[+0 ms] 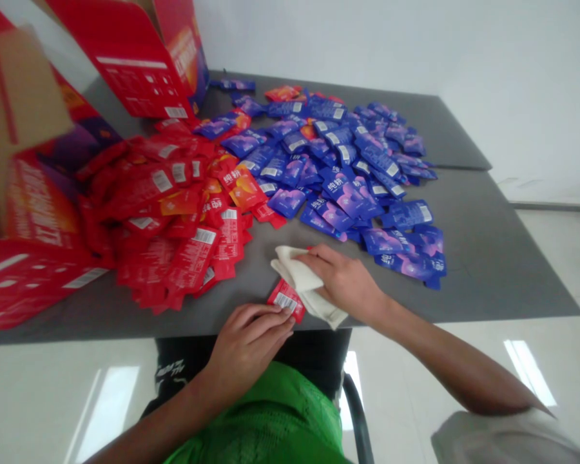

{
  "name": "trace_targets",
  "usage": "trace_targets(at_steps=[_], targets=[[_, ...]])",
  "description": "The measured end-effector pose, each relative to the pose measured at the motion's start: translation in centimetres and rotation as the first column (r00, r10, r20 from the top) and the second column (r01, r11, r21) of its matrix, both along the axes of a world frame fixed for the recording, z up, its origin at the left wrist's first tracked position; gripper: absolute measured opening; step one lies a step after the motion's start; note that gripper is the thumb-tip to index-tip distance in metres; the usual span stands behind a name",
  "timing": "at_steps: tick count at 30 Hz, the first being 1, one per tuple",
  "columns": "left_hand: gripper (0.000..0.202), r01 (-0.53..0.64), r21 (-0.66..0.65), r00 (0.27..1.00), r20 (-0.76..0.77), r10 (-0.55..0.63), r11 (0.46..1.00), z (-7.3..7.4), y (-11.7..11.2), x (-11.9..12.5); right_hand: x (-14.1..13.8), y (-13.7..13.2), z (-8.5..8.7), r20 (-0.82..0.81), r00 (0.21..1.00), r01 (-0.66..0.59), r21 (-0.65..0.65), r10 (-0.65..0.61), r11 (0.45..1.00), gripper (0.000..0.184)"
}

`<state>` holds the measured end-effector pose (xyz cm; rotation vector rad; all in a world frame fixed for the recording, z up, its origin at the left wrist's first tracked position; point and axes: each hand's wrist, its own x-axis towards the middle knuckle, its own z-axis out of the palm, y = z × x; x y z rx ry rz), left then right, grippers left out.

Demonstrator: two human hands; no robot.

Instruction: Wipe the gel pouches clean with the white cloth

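Red packet (pixel 286 300) is lying flat on the grey table (pixel 488 258) | left hand (pixel 251 338) is pinning it under flat, unclosed fingertips | right hand (pixel 345 280) is gripping a white cloth (pixel 307 287) touching the packet | red pile (pixel 164 212) and blue pile (pixel 348 167) are lying beyond the hands.

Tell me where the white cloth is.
In the head view, the white cloth lies near the front edge of the table, under the right hand, against the red packet that the left hand touches.

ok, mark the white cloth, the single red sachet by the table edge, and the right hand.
white cloth (pixel 299 278): head view, bare fold at its left end.
red sachet (pixel 284 300): head view, its barcode label.
right hand (pixel 345 282): head view, back of the hand.
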<state>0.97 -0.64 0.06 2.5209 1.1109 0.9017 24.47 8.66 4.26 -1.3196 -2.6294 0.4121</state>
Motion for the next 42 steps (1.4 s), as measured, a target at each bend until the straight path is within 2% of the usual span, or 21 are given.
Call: trace_targets(at_steps=[3, 5, 8, 10, 12, 14, 16, 19, 21, 23, 25, 28, 30, 33, 37, 39, 42], targets=[[0.018, -0.006, -0.001, 1.0, 0.012, 0.006, 1.0, 0.1, 0.1, 0.1, 1.1, 2.4, 1.0, 0.077, 0.99, 0.112, 0.077, -0.118, 0.991, 0.046], [0.019, -0.014, -0.005, 1.0, 0.017, 0.014, 1.0, 0.1, 0.1, 0.1, 1.3, 1.7, 1.6, 0.009, 0.995, 0.1, 0.123, -0.102, 0.987, 0.049], [0.018, -0.02, 0.018, 1.0, 0.005, 0.02, 1.0, 0.1, 0.1, 0.1, 0.5, -1.7, 1.7, -0.141, 0.988, -0.044, 0.153, 0.066, 0.987, 0.048], [0.026, -0.02, 0.045, 1.0, -0.016, 0.021, 0.999, 0.1, 0.1, 0.0, -0.4, -3.8, 1.0, -0.157, 0.966, -0.185, 0.127, 0.204, 0.974, 0.043], [0.029, -0.02, 0.045, 0.999, -0.027, 0.021, 0.999, 0.2, 0.1, 0.0, -0.9, -4.6, 0.2, -0.149, 0.959, -0.231, 0.073, 0.24, 0.97, 0.039], [0.02, -0.015, 0.018, 1.0, -0.022, 0.016, 1.0, 0.3, 0.1, 0.0, -0.9, -3.5, -0.4, -0.123, 0.977, -0.171, 0.028, 0.173, 0.985, 0.04], [0.019, -0.001, -0.007, 1.0, -0.011, 0.001, 1.0, 0.3, 0.2, 0.1, -0.3, -1.3, -0.5, -0.059, 0.995, -0.08, 0.019, 0.081, 0.997, 0.044], [0.02, 0.012, -0.025, 1.0, -0.007, -0.012, 1.0, 0.2, 0.1, 0.1, 1.0, 2.0, 0.0, 0.046, 0.997, 0.051, 0.068, -0.054, 0.996, 0.047], [0.02, 0.007, -0.025, 1.0, 0.0, -0.007, 1.0, 0.2, 0.1, 0.1, 1.6, 2.7, 0.6, 0.045, 0.995, 0.088, 0.128, -0.094, 0.988, 0.046], [0.02, 0.0, -0.014, 1.0, 0.009, 0.0, 1.0, 0.3, 0.2, 0.1, 1.8, 1.6, 1.1, -0.043, 0.997, 0.069, 0.194, -0.061, 0.979, 0.047], [0.021, 0.001, 0.001, 1.0, -0.006, -0.001, 1.0, 0.3, 0.2, 0.1, 1.3, -0.7, 1.2, -0.14, 0.989, -0.008, 0.222, 0.04, 0.975, 0.048], [0.031, 0.01, 0.031, 0.998, -0.055, -0.008, 0.999, 0.3, 0.2, 0.0, 0.0, -4.0, 0.7, -0.157, 0.965, -0.187, 0.156, 0.211, 0.97, 0.042], [0.033, 0.006, 0.023, 0.998, -0.061, -0.005, 1.0, 0.3, 0.2, 0.0, -0.5, -4.4, 0.2, -0.131, 0.965, -0.219, 0.077, 0.228, 0.973, 0.039], [0.02, -0.014, -0.02, 1.0, -0.022, 0.014, 1.0, 0.1, 0.1, 0.0, -0.3, -2.0, -0.2, -0.065, 0.993, -0.1, 0.01, 0.1, 0.995, 0.044], [0.022, -0.019, -0.046, 1.0, 0.004, 0.019, 0.999, 0.7, 0.0, 0.2, 1.6, 1.9, 0.5, 0.049, 0.994, 0.098, 0.079, -0.102, 0.992, 0.047], [0.022, -0.011, -0.064, 1.0, -0.004, 0.011, 0.998, 1.5, 0.2, 0.3, 2.6, 2.1, 1.0, -0.006, 0.993, 0.119, 0.129, -0.119, 0.985, 0.049], [0.023, -0.016, -0.09, 0.999, -0.049, 0.012, 0.996, 3.1, 1.3, 1.0, 3.9, 0.2, 1.5, -0.206, 0.974, 0.141, 0.217, -0.096, 0.966, 0.053]])
